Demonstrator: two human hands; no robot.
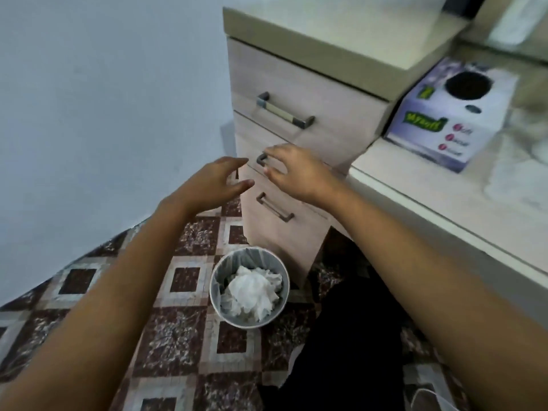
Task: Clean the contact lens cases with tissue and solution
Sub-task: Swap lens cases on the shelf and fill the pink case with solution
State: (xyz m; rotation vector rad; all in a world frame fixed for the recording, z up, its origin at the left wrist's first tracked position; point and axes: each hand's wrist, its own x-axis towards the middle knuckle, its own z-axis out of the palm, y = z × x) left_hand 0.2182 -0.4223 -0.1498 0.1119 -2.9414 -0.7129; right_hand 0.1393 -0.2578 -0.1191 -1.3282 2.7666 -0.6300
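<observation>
1. My left hand (213,183) hangs in the air in front of the drawer unit (296,84). Its fingers are straight and loosely spread, with the thumb set apart from them. It holds nothing and touches nothing that I can see.
2. My right hand (296,172) is just beside the left one, with a gap between the two. Its back faces me, the fingers are spread wide and a little bent, and it holds nothing.
3. The left end of the middle drawer handle (262,158) shows in the gap between my right thumb and fingers. I cannot tell from here whether a fingertip touches it.
4. The crumpled tissue (252,292) lies in a small round waste bin (214,287). The bin stands on the tiled floor (178,292), below both hands and near the foot of the drawer unit.
5. The tissue box (439,126) stands on the desk (415,197) to my right, close against the side of the drawer unit. It has a round dark opening on top and is well apart from both hands.
6. Farther right on the desk there are pale shapes too blurred for me to name.
</observation>
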